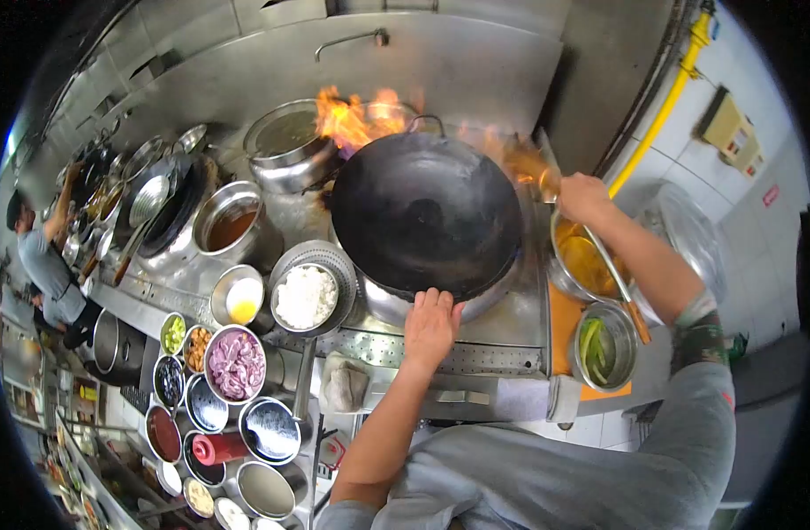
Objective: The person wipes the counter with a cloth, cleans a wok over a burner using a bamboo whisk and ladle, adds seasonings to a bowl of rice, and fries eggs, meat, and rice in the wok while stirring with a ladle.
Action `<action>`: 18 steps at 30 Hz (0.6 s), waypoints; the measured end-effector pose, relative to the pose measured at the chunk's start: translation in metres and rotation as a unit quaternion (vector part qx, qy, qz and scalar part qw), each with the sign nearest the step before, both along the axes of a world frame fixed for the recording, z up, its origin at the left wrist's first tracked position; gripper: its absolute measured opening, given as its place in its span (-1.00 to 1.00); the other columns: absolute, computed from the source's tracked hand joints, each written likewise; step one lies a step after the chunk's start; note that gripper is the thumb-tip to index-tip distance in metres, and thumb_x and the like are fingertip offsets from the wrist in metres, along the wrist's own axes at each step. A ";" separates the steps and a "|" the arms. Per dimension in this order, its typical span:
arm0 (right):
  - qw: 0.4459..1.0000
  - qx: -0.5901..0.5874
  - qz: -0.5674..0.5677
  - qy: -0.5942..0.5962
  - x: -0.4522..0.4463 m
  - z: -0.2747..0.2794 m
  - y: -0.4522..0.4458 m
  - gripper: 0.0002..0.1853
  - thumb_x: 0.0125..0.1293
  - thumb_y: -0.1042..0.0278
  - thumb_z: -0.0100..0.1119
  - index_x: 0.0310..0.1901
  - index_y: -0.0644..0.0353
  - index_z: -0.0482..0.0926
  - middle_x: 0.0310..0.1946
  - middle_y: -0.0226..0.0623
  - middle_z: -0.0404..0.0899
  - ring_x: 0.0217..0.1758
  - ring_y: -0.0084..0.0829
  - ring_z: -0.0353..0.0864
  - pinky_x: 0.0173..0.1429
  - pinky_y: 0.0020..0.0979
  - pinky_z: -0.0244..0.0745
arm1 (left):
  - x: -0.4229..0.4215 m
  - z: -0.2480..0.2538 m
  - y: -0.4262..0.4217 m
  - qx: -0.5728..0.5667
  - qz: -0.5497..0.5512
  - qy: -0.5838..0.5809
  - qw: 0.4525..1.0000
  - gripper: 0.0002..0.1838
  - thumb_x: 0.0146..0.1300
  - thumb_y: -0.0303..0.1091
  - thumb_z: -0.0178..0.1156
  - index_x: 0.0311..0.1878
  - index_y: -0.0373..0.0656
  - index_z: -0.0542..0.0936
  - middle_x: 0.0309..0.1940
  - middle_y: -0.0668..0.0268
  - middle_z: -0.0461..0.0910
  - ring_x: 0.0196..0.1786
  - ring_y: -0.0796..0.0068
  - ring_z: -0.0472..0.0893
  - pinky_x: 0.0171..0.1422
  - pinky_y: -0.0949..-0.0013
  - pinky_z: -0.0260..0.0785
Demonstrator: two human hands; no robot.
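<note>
Wok (427, 216) is on the right half of the stove (520, 331), near rim toward the stove's front edge, dark inside. Flames (352, 119) at its back-left rim, more at back right. Hands are apart. Left hand (433, 325): fingers laid over the wok's near rim, touching; can't tell if they close under it. Right hand (584, 198): curled beside the flames off the wok's right rim; can't tell what it's closed on, if anything. Just below that hand, by the stove's right edge: pot of orange liquid (558, 265), wooden-handled utensil (637, 321) leaning across it. Nearer the front right corner: bowl of green stalks (628, 367). Left of wok, near the front edge: white rice (306, 296) in a long-handled vessel (306, 375). Bowl of sliced onion (236, 364) sits further left.
</note>
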State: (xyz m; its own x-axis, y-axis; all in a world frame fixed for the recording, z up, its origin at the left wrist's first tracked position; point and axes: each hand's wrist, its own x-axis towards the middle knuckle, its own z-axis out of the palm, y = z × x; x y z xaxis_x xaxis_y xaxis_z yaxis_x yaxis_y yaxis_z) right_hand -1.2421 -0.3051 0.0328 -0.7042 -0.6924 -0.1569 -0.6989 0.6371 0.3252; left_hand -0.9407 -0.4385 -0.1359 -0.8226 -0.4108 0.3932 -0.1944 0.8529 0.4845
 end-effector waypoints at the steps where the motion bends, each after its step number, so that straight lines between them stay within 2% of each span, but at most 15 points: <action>1: 0.989 -0.053 -0.067 0.119 -0.003 0.005 0.001 -0.40 0.37 0.02 0.16 0.42 -0.15 0.36 -0.02 0.06 0.66 -0.06 0.01 0.71 -0.03 -0.21 0.64 | 0.001 0.000 -0.001 0.001 -0.004 0.000 1.000 -0.75 0.28 -0.15 0.24 -0.25 -0.15 0.56 -0.24 0.24 0.48 -0.08 0.16 0.51 -0.08 0.11 0.44; 3: 0.966 -0.256 -0.021 0.040 0.018 0.022 0.038 -0.41 0.39 0.06 0.15 0.42 -0.07 0.36 0.02 0.05 0.65 -0.01 -0.05 0.70 -0.02 -0.22 0.64 | 0.002 -0.002 -0.006 -0.001 0.000 0.015 1.000 -0.76 0.28 -0.16 0.24 -0.26 -0.15 0.56 -0.25 0.23 0.49 -0.09 0.16 0.51 -0.08 0.10 0.44; 4: 0.937 -0.351 0.003 -0.005 0.043 0.027 0.060 -0.42 0.40 0.07 0.14 0.42 -0.03 0.36 0.04 0.05 0.64 0.01 -0.08 0.70 -0.02 -0.23 0.64 | 0.002 -0.006 -0.007 -0.003 0.001 0.027 1.000 -0.76 0.27 -0.16 0.25 -0.26 -0.15 0.56 -0.26 0.23 0.49 -0.10 0.15 0.51 -0.08 0.10 0.44; 5: 0.866 -0.437 -0.120 -0.212 0.095 0.038 0.069 -0.40 0.41 0.10 0.16 0.42 0.07 0.35 0.12 -0.03 0.61 0.08 -0.30 0.64 0.04 -0.27 0.60 | 0.003 -0.007 -0.008 -0.008 -0.002 0.039 0.999 -0.76 0.27 -0.16 0.25 -0.26 -0.14 0.56 -0.26 0.23 0.49 -0.10 0.15 0.51 -0.08 0.09 0.44; 6: 0.840 -0.494 -0.042 -0.219 0.101 -0.008 0.101 -0.41 0.42 0.14 0.17 0.42 0.14 0.34 0.23 -0.11 0.53 0.13 -0.41 0.57 0.17 -0.31 0.54 | 0.005 -0.005 -0.009 -0.006 -0.008 0.037 0.999 -0.77 0.26 -0.17 0.26 -0.27 -0.15 0.55 -0.26 0.22 0.49 -0.11 0.14 0.51 -0.08 0.10 0.44; 9: 0.744 -0.546 -0.204 -0.327 0.231 -0.072 0.136 -0.40 0.41 0.19 0.17 0.44 0.10 0.32 0.18 -0.04 0.55 0.11 -0.31 0.60 0.18 -0.28 0.52 | 0.002 0.000 -0.012 0.001 -0.024 0.046 0.999 -0.78 0.25 -0.22 0.27 -0.30 -0.17 0.55 -0.29 0.17 0.49 -0.13 0.08 0.50 -0.08 0.08 0.42; 12: 0.685 -0.477 -0.404 -0.375 0.294 -0.128 0.121 -0.39 0.40 0.21 0.19 0.45 0.04 0.31 0.12 0.08 0.58 0.06 -0.15 0.65 0.23 -0.23 0.47 | 0.004 -0.005 -0.011 0.007 -0.046 0.056 0.997 -0.79 0.24 -0.28 0.28 -0.34 -0.21 0.54 -0.34 0.10 0.50 -0.17 0.00 0.49 -0.07 0.03 0.37; 14: 0.802 -0.457 -0.297 -0.244 0.294 -0.193 0.119 -0.42 0.36 0.22 0.21 0.41 0.01 0.39 0.03 0.14 0.58 0.01 -0.05 0.61 0.16 -0.13 0.50 | 0.001 0.000 -0.013 0.012 -0.064 0.066 0.996 -0.80 0.24 -0.29 0.28 -0.34 -0.22 0.54 -0.36 0.08 0.50 -0.19 -0.01 0.49 -0.08 0.02 0.36; 15: 0.839 -0.442 -0.245 -0.199 0.288 -0.201 0.122 -0.45 0.32 0.26 0.22 0.36 0.04 0.43 0.01 0.13 0.57 0.02 0.00 0.59 0.16 -0.10 0.49 | 0.002 0.007 -0.012 0.015 -0.059 0.040 0.997 -0.81 0.26 -0.29 0.26 -0.35 -0.22 0.56 -0.34 0.09 0.52 -0.17 -0.01 0.49 -0.07 0.00 0.36; 17: 0.901 -0.397 -0.132 -0.116 0.270 -0.201 0.124 -0.49 0.25 0.33 0.24 0.26 0.09 0.52 -0.02 0.13 0.56 0.06 0.09 0.53 0.15 -0.04 0.47 | 0.006 0.018 -0.010 0.013 -0.064 0.030 0.997 -0.82 0.26 -0.30 0.26 -0.33 -0.22 0.56 -0.34 0.08 0.52 -0.18 -0.01 0.48 -0.09 0.02 0.35; 18: 0.888 -0.432 -0.142 -0.072 0.249 -0.190 0.133 -0.54 0.19 0.38 0.25 0.17 0.14 0.56 -0.05 0.11 0.56 0.08 0.09 0.51 0.16 -0.03 0.45 | 0.005 0.020 -0.011 0.004 -0.072 0.032 0.997 -0.81 0.26 -0.30 0.26 -0.33 -0.22 0.55 -0.34 0.08 0.51 -0.18 -0.01 0.48 -0.09 0.02 0.35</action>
State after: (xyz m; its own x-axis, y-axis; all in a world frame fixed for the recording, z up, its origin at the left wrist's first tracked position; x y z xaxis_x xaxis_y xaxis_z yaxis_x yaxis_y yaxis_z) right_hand -0.9929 -0.1717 -0.1572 -0.8852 -0.3963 0.2437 -0.4652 0.7624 -0.4498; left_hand -0.9359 -0.4500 -0.1163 -0.8461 -0.2945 0.4443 -0.0392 0.8656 0.4991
